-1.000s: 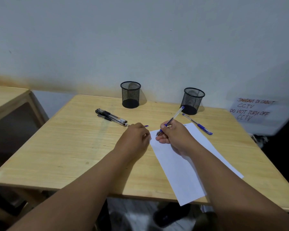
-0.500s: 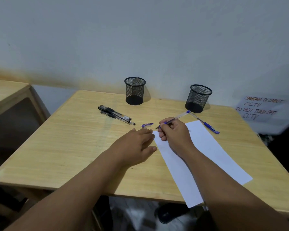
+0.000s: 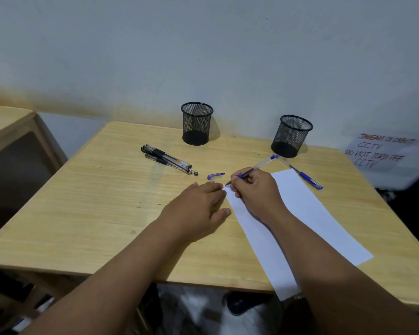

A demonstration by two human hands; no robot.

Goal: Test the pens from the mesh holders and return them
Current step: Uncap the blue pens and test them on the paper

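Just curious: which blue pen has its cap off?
The pen in the right hand, tip on the paper; its cap lies loose, unlike the capped blue pen.

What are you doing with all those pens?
Testing them. The right hand holds a blue pen with its tip at the corner of the white paper, while the left hand lies flat beside the sheet. The pen's cap lies on the table. Black pens and another blue pen wait nearby; both mesh holders look empty.
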